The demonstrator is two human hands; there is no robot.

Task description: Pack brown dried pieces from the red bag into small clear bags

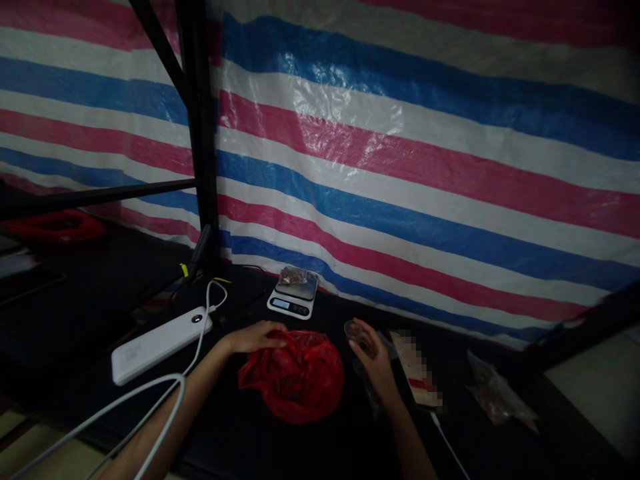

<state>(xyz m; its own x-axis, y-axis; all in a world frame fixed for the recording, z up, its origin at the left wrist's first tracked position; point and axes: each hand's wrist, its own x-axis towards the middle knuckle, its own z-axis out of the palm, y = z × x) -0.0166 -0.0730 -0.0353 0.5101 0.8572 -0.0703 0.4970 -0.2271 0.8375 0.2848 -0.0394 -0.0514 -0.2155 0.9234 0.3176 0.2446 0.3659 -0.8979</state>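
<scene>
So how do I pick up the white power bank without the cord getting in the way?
Grip the white power bank across its long middle, with your hand coming from above on the near side. It lies flat and is long and slim, so a hand can wrap it easily, and the white cable plugged into the far end stays clear.

Blue, red and white striped tarpaulin hangs behind black metal post; white power bank with cable lies on black tabletop.
</scene>
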